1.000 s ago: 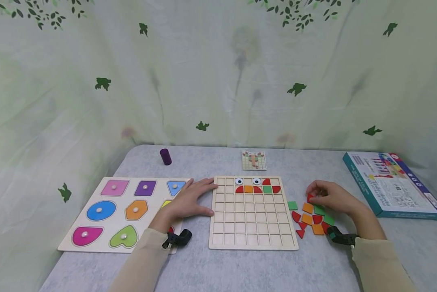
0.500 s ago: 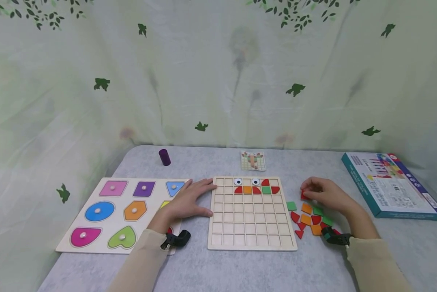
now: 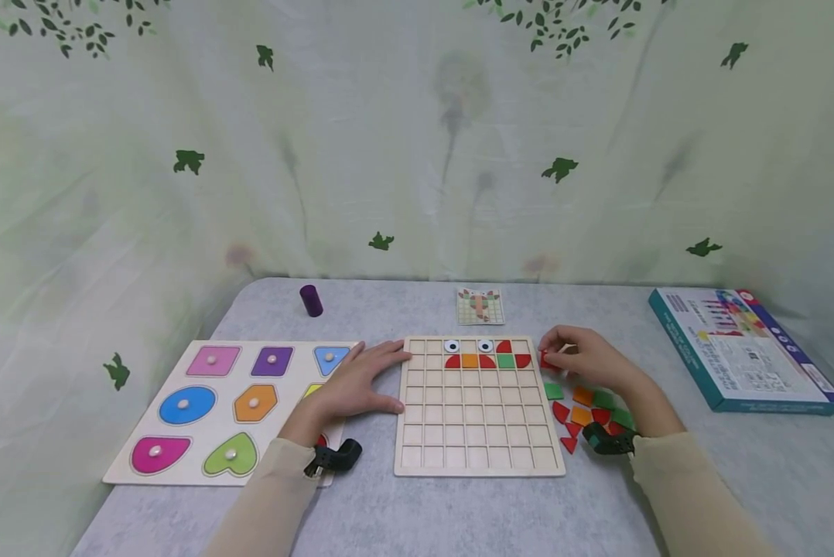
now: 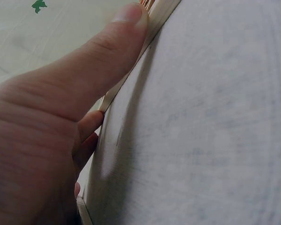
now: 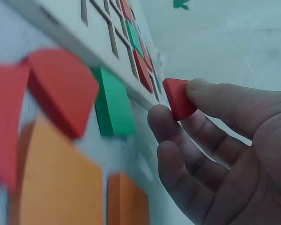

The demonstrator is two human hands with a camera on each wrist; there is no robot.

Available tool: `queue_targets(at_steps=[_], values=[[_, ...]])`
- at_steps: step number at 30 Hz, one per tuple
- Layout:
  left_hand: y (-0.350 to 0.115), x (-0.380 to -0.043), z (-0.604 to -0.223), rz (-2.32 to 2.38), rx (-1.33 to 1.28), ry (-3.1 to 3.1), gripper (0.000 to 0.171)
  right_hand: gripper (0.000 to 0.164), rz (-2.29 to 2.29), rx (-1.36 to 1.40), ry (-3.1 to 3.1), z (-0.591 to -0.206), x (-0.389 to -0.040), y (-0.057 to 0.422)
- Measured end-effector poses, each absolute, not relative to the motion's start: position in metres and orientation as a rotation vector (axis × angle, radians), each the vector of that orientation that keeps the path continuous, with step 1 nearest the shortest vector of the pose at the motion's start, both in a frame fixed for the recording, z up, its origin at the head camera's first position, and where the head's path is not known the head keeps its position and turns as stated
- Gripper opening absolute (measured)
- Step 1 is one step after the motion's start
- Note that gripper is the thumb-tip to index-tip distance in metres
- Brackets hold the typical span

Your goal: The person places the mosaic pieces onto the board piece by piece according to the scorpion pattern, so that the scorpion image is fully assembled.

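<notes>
A wooden grid board (image 3: pixel 480 425) lies mid-table, with two eye tiles (image 3: pixel 485 346) and several red, orange and green tiles set in its top two rows. My left hand (image 3: pixel 354 383) touches the board's left edge, thumb and fingertips along the rim and fingers fairly straight. Between thumb and fingers, my right hand (image 3: pixel 584 357) pinches a small red tile (image 5: pixel 178 97), just off the board's upper right edge. Below that hand lies a pile of loose tiles: a green tile (image 5: pixel 113 103), a red rounded tile (image 5: pixel 63 86), orange squares (image 3: pixel 580 416) and small red triangles.
A knobbed shape puzzle (image 3: pixel 267 363) lies left, partly under my left forearm. Behind the grid board are a small pattern card (image 3: pixel 480 307) and a dark purple cylinder (image 3: pixel 311 301). A teal-edged box (image 3: pixel 744 348) lies at the right.
My right hand has carried the red tile from the pile leftward and away from me to the board's right edge. The left hand has stayed at the board's left edge.
</notes>
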State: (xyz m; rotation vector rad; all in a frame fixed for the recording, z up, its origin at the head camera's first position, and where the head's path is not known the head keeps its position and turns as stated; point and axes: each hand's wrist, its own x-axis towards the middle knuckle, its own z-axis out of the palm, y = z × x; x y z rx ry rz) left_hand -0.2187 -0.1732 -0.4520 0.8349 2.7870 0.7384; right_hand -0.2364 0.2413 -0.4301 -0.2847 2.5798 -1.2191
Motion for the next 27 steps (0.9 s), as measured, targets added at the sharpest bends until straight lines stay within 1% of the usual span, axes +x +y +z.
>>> queue_targets(at_steps=[8, 14, 27], values=[[-0.175, -0.217, -0.451, 0.740, 0.833, 2.797, 0.086, 0.016, -1.256, -0.318, 2.545, -0.426, -0.246, 0.212], [-0.175, -0.217, -0.452, 0.742, 0.822, 2.792, 0.086, 0.020, -1.247, -0.345, 2.668, -0.420, -0.248, 0.188], [-0.173, -0.218, -0.452, 0.749, 0.842, 2.793, 0.086, 0.019, -1.301, -0.494, 2.663, -0.423, -0.260, 0.161]])
